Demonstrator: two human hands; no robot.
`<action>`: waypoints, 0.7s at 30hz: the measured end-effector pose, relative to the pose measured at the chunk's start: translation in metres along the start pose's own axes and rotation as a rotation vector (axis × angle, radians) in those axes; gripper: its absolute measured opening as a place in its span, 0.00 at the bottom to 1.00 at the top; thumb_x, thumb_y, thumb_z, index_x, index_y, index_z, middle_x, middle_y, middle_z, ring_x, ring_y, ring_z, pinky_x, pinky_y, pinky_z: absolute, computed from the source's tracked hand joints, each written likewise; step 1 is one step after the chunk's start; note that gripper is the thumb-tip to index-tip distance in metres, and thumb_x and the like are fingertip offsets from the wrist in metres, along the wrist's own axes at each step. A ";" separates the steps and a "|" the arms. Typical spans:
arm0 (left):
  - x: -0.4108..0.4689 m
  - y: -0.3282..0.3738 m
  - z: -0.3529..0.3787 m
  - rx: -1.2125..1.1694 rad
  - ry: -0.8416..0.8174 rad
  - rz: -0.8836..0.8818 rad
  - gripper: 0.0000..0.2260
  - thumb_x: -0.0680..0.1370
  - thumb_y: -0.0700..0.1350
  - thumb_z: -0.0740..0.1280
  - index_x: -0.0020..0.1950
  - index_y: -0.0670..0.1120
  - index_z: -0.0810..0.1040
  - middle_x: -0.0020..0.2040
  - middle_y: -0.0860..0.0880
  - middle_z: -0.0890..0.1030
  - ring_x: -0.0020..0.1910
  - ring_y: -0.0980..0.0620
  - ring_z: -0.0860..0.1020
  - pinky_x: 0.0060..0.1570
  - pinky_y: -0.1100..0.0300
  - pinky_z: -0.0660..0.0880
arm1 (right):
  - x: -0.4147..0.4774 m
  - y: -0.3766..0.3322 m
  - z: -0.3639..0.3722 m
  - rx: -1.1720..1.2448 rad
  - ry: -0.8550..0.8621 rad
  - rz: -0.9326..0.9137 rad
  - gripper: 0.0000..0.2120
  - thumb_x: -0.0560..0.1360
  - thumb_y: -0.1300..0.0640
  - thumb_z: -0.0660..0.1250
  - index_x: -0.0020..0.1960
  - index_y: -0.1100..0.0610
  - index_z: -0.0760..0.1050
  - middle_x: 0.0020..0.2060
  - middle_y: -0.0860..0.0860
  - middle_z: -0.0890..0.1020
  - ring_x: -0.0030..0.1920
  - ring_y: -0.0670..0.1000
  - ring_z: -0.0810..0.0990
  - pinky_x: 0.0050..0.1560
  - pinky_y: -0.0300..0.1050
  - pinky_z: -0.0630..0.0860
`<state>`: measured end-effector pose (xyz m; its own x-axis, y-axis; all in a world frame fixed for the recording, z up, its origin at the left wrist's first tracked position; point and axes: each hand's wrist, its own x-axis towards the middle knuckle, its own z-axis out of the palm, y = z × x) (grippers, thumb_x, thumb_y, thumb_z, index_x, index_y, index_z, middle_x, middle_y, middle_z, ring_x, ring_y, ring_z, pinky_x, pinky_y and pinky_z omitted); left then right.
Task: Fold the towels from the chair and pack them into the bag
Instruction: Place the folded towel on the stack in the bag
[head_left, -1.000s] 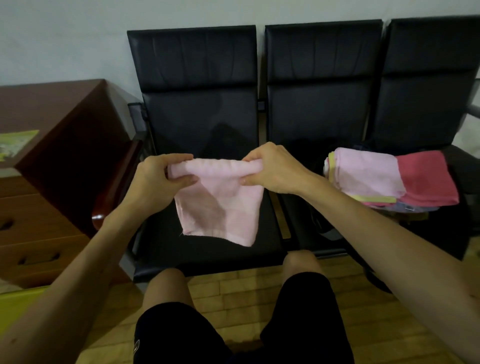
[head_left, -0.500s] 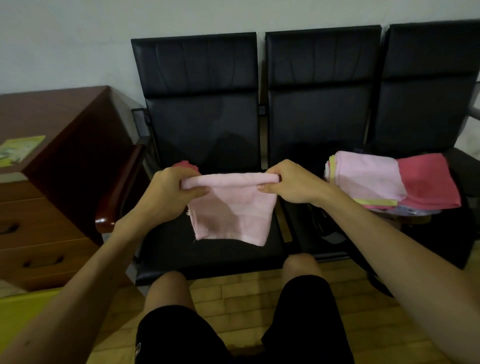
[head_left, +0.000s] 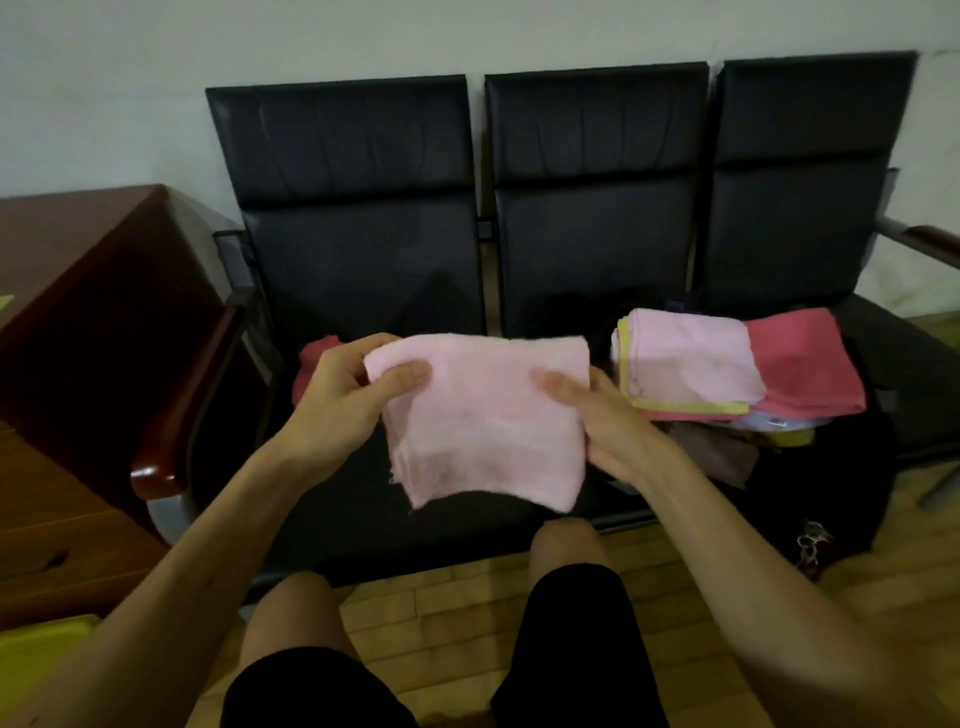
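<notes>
Two bare hands are holding one pale pink square terry towel (head_left: 483, 426) above the front edge of the left seat of the black padded three-seat chair (head_left: 363, 208). The left hand (head_left: 343, 410) is pinching the towel's upper left corner, thumb on the near face and fingers curled behind. The right hand (head_left: 608, 431) is gripping the right edge the same way.

Half a second ago the top edge was rolled into a narrow tube between the hands. Now the cloth is lying wider and flatter, facing the camera, and the hands are sitting further apart. A crumpled red cloth (head_left: 311, 364) is showing more fully behind the left hand, near the seat's left edge.

Across the join of the middle and right seats, a stack of folded pink and coral towels (head_left: 691, 364) is sitting atop a black soft bag (head_left: 852, 478), just beside the right hand but apart from it. Dark seat padding is showing under the towel's lower edge. A brown wooden armrest (head_left: 176, 415) is bounding the left side, with a reddish wooden cabinet (head_left: 78, 291) beyond it.
</notes>
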<state>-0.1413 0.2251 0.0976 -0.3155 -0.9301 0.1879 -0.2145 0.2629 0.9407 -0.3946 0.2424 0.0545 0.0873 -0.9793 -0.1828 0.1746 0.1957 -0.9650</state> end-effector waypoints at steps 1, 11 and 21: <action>0.004 0.000 0.004 -0.035 -0.004 -0.016 0.10 0.79 0.44 0.66 0.59 0.44 0.80 0.51 0.50 0.84 0.50 0.52 0.84 0.44 0.61 0.81 | -0.005 0.007 0.000 -0.035 -0.058 0.015 0.28 0.66 0.51 0.79 0.64 0.53 0.76 0.54 0.50 0.85 0.56 0.54 0.83 0.57 0.56 0.80; 0.058 -0.010 0.071 -0.499 -0.167 -0.438 0.18 0.72 0.49 0.74 0.61 0.46 0.81 0.58 0.41 0.83 0.56 0.41 0.83 0.48 0.47 0.81 | -0.046 0.031 -0.043 0.238 0.047 0.067 0.17 0.69 0.55 0.70 0.58 0.53 0.78 0.50 0.50 0.86 0.52 0.50 0.85 0.53 0.48 0.81; 0.069 -0.050 0.236 -1.125 -0.543 -0.684 0.40 0.68 0.66 0.75 0.73 0.45 0.74 0.74 0.39 0.70 0.73 0.36 0.69 0.74 0.38 0.60 | -0.071 -0.011 -0.147 0.406 0.272 0.001 0.18 0.78 0.55 0.66 0.66 0.57 0.75 0.58 0.58 0.83 0.59 0.60 0.82 0.57 0.57 0.80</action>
<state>-0.3705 0.2078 -0.0035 -0.8155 -0.5088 -0.2757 0.2885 -0.7705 0.5684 -0.5469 0.3022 0.0507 -0.1624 -0.9466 -0.2787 0.5481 0.1483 -0.8231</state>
